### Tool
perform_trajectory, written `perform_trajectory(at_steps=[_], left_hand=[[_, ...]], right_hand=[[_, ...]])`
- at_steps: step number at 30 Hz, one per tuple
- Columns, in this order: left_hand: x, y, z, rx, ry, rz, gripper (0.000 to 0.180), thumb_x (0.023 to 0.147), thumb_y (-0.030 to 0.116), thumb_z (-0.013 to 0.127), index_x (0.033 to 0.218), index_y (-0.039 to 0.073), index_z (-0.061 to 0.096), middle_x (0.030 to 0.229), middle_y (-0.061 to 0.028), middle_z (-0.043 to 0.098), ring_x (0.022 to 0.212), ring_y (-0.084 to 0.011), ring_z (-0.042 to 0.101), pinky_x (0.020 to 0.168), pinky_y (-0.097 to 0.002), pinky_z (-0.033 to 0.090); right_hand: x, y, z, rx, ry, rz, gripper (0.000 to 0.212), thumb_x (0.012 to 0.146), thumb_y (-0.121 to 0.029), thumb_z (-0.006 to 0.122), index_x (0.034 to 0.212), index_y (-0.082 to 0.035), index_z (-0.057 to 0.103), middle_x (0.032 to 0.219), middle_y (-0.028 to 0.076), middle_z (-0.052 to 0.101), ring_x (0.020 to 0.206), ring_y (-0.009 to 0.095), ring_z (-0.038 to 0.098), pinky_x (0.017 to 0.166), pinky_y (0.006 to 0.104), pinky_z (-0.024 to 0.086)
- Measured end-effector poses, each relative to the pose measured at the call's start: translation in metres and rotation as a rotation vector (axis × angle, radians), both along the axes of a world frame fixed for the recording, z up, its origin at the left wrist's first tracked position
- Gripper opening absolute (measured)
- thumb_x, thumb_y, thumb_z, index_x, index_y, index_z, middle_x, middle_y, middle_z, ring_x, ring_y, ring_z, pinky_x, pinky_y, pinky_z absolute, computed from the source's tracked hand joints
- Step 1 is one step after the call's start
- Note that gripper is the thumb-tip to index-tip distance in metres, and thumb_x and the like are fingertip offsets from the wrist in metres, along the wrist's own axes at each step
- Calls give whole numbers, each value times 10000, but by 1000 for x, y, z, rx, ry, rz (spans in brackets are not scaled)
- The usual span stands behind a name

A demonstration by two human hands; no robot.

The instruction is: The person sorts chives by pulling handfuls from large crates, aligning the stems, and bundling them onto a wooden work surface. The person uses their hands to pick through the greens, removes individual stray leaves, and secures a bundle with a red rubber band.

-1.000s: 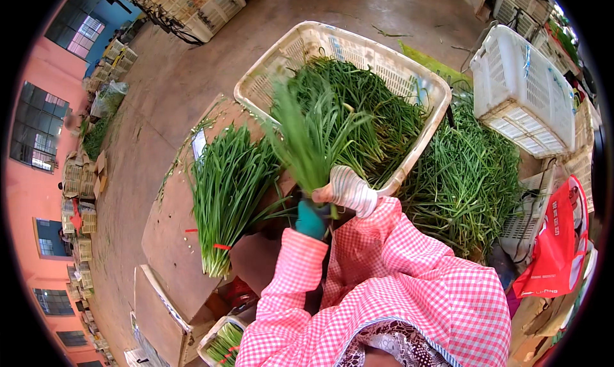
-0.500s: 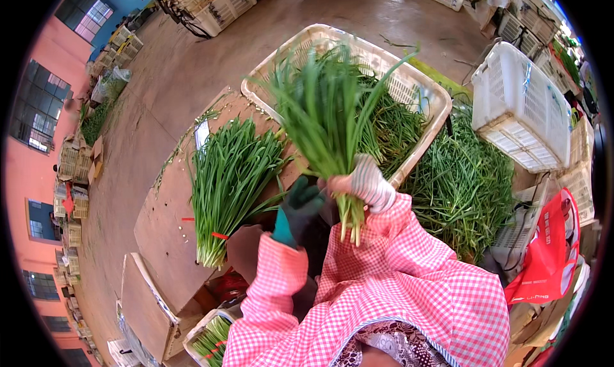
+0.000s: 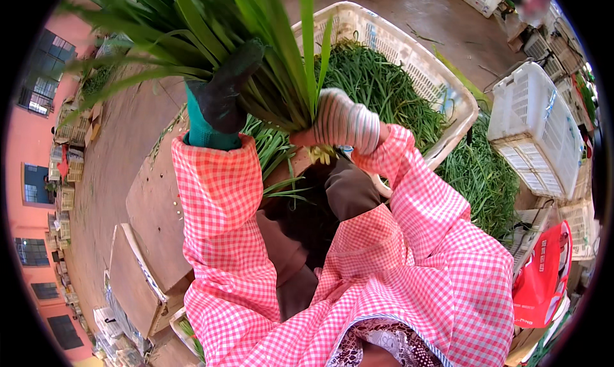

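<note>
Your crate (image 3: 416, 57), upper right of centre, holds loose greens (image 3: 377, 85), so work seems left. Upper left, the bunch (image 3: 275, 66) looks gathered, untied. Your right hand (image 3: 339, 121) clasps its stems; your left hand (image 3: 227, 89) touches leaves, finger closure unclear.

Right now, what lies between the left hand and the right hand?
In the head view, the lower part of the green leafy bunch lies between the left hand and the right hand.

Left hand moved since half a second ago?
Yes: the left hand has moved up and leftward in view, judged against the white crate.
</note>
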State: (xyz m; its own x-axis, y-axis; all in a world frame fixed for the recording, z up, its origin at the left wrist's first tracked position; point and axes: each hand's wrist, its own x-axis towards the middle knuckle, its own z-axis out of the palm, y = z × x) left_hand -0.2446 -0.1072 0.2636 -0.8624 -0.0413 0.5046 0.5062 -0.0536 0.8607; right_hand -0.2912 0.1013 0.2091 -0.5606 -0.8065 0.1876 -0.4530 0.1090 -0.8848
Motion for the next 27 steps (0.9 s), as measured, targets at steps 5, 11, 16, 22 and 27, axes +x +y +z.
perform_trajectory(at_steps=[5, 11, 16, 22, 27], left_hand=[[16, 11, 7, -145, -124, 65, 418, 757, 104, 651, 1141, -19, 536, 1083, -122, 594, 969, -238, 578, 858, -372, 479], [6, 15, 21, -319, -148, 146, 398, 681, 12, 739, 1051, -17, 596, 928, -90, 657, 802, -180, 627, 740, -326, 519], [14, 5, 33, -175, -270, 258, 437, 617, 67, 810, 1001, -15, 619, 853, -56, 658, 704, -148, 614, 700, -293, 504], [58, -16, 31, -80, 70, 374, 531, 643, 69, 768, 1113, 6, 531, 1007, -91, 602, 871, -183, 599, 766, -317, 501], [71, -22, 27, -9, -34, 396, 521, 679, 44, 749, 1144, -14, 520, 1050, -123, 617, 878, -191, 610, 807, -330, 488]], right_hand=[[-22, -38, 14, 7, 163, 89, 457, 615, -221, 794, 1016, -63, 639, 867, 55, 675, 793, 134, 603, 704, 271, 480], [-36, -49, 36, -345, 141, 136, 582, 626, -423, 757, 1094, -109, 613, 967, 88, 674, 905, 208, 630, 784, 298, 479], [-8, -59, 64, -90, 314, -83, 619, 568, -482, 762, 1010, -72, 624, 809, 113, 668, 733, 242, 647, 682, 318, 508], [26, -83, 75, -74, 483, -114, 579, 555, -505, 753, 852, -25, 622, 730, 166, 634, 699, 315, 636, 607, 376, 502], [46, -107, 70, -242, 593, -131, 546, 584, -461, 737, 827, 12, 613, 733, 177, 632, 713, 301, 644, 612, 382, 503]])
